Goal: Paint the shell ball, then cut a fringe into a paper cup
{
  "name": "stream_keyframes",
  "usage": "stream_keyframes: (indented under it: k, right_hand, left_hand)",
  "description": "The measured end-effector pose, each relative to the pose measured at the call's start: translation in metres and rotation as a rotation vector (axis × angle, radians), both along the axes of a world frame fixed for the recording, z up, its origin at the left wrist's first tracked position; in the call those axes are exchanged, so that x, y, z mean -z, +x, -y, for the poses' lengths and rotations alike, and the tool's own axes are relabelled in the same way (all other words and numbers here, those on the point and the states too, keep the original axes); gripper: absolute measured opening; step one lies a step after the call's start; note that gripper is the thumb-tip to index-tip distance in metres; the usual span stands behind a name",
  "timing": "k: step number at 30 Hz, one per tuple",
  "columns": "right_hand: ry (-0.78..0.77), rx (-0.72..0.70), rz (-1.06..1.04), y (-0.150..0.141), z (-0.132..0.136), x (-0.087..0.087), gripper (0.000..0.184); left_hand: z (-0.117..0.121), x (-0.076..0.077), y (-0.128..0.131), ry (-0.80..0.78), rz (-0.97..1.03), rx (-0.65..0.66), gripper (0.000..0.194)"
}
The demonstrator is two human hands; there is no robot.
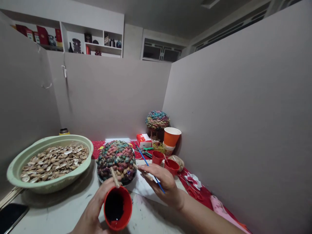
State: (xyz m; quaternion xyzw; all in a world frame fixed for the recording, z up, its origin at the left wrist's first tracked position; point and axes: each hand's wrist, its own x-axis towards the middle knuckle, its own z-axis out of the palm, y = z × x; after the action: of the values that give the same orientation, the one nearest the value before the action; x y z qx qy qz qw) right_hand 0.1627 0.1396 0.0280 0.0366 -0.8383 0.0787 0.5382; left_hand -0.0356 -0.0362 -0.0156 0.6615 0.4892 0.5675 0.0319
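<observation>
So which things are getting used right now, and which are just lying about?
Seemingly in use:
Round red cup of dark liquid, in the left hand
Thin blue brush-like stick, in the right hand
Knobbly multicoloured dome, just beyond the cup

Probably just lying about:
Flat black phone
Red-and-white soft pack
Tapered orange tub

Both hands point(167, 183) are bare, and the right forearm point(206, 213) is uncovered too.

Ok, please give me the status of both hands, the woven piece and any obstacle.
Left hand holding red cup, dark liquid inside. Right hand holding blue brush. Woven piece multicoloured, just beyond. Possible obstacle: cup, directly in front of it.
</observation>
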Motion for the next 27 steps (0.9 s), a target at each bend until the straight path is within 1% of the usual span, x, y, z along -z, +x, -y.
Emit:
stream_keyframes:
  k: [3, 6, 8, 9, 11, 14, 16, 19, 22, 25, 27]
  right_hand:
    - [-0.031, -0.030, -0.025, -0.008, -0.004, -0.011, 0.030]
    - [-0.078, -0.003, -0.063, -0.015, -0.008, -0.021, 0.022]
    - [-0.103, 0.015, -0.080, -0.017, -0.009, -0.024, 0.020]
    - [-0.111, 0.021, -0.085, -0.017, -0.009, -0.025, 0.020]
    - [-0.118, 0.021, -0.082, -0.016, -0.006, -0.024, 0.021]
    - [-0.115, 0.015, -0.072, -0.013, -0.002, -0.020, 0.021]
    - [-0.116, 0.018, -0.069, -0.012, 0.000, -0.017, 0.022]
    - [-0.118, 0.036, -0.062, -0.011, 0.000, -0.015, 0.023]
    - [-0.118, 0.067, -0.057, -0.010, 0.001, -0.014, 0.027]
    - [-0.099, 0.101, -0.041, -0.003, 0.006, -0.011, 0.034]
    - [-0.083, 0.137, -0.048, 0.009, 0.013, -0.008, 0.040]
  left_hand:
    - [-0.006, -0.016, -0.002, 0.018, -0.074, -0.057, 0.076]
    - [-0.011, -0.033, -0.005, 0.018, -0.165, -0.100, 0.072]
    - [-0.012, -0.039, -0.008, -0.001, -0.186, -0.133, 0.066]
    - [-0.012, -0.039, -0.009, -0.018, -0.187, -0.143, 0.065]
    - [-0.009, -0.034, -0.010, -0.061, -0.176, -0.140, 0.065]
    - [-0.003, -0.016, -0.008, -0.101, -0.118, -0.102, 0.067]
    - [0.001, -0.003, -0.004, -0.085, -0.041, -0.094, 0.064]
    - [0.004, 0.010, 0.002, -0.097, 0.048, -0.083, 0.059]
    - [0.004, 0.011, 0.007, -0.155, 0.116, -0.109, 0.054]
    - [0.004, 0.006, 0.010, -0.207, 0.189, -0.114, 0.049]
    - [0.004, 0.002, 0.012, -0.238, 0.241, -0.100, 0.047]
